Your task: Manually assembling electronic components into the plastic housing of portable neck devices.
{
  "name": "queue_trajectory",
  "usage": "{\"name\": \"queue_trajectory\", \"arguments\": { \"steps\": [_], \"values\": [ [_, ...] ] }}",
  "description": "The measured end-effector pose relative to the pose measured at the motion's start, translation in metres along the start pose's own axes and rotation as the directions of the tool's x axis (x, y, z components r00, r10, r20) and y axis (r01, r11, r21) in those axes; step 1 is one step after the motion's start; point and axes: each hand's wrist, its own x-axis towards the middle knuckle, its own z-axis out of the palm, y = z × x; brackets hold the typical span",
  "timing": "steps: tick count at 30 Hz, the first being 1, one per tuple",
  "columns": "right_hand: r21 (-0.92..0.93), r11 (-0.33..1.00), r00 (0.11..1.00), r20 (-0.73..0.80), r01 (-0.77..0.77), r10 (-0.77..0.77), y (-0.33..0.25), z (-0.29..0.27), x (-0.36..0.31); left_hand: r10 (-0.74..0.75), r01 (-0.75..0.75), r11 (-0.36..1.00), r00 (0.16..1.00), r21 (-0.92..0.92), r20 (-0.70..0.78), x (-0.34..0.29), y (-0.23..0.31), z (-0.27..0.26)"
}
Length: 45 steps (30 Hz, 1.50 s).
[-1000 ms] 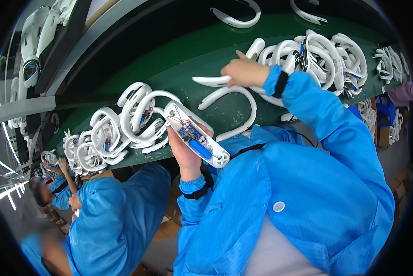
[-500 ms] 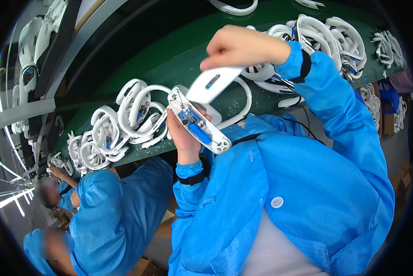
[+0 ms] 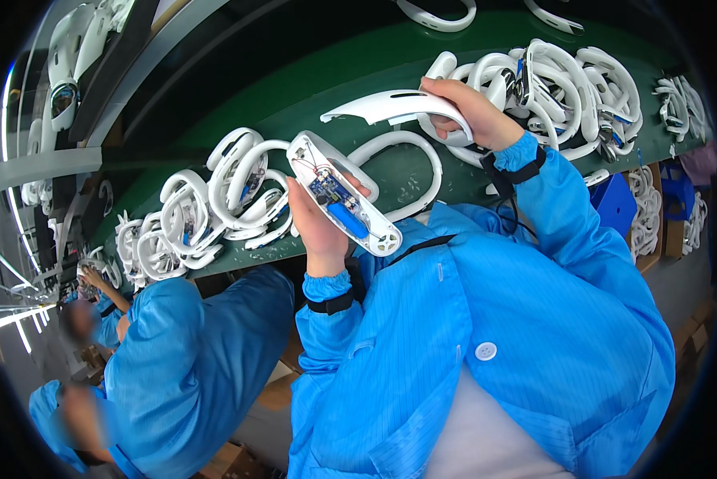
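My left hand [image 3: 320,227] is closed around an open white neck fan [image 3: 301,160], its inner side facing up. Inside it show a blue circuit board [image 3: 326,188], thin wires and a blue battery cell [image 3: 348,220]; a round grille sits at its near end. To the right and farther off, my right hand [image 3: 478,116] grips one end of a curved white cover [image 3: 382,105] between thumb and fingers. The cover is held above the bench, apart from the neck fan, with a slot along its top. A white loop-shaped part [image 3: 434,172] lies on the bench beyond my left hand.
Piled white neck fans [image 3: 190,219] lie left on the green bench [image 3: 326,72]; another heap [image 3: 562,96] stands at the right. Blue bins [image 3: 614,203] sit below the bench's right end. A co-worker in blue [image 3: 162,351] is close on my left.
My right hand has moved right and down with the cover, which has turned from steeply tilted to nearly level. My left hand keeps the neck fan, turned slightly to show more of its inside.
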Motion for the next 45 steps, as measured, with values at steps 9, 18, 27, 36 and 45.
{"name": "queue_trajectory", "arguments": {
  "steps": [9,18,27,36,45],
  "values": [
    [-0.26,0.954,0.93,-0.292,0.148,-0.224,-0.005,0.013,-0.002,-0.085,0.086,0.996,0.983,-0.003,0.163,0.012,0.008,0.0],
    [-0.73,0.069,0.734,0.676,0.68,-0.07,-0.068,0.093,0.04,-0.37,0.386,0.922,0.862,0.023,0.347,0.019,0.001,0.037],
    [-0.789,0.235,0.817,0.507,0.568,-0.274,-0.034,0.076,0.043,-0.263,0.158,0.95,0.871,0.27,0.415,0.018,-0.011,0.04],
    [-0.763,0.427,0.804,0.199,0.486,-0.561,-0.008,0.066,0.051,-0.233,0.188,0.966,0.931,0.178,0.282,0.022,-0.011,0.038],
    [-0.603,0.693,0.884,0.045,0.396,-0.466,0.014,0.077,0.036,-0.15,0.133,0.985,0.972,0.109,0.179,0.023,-0.022,0.037]
  ]
}}
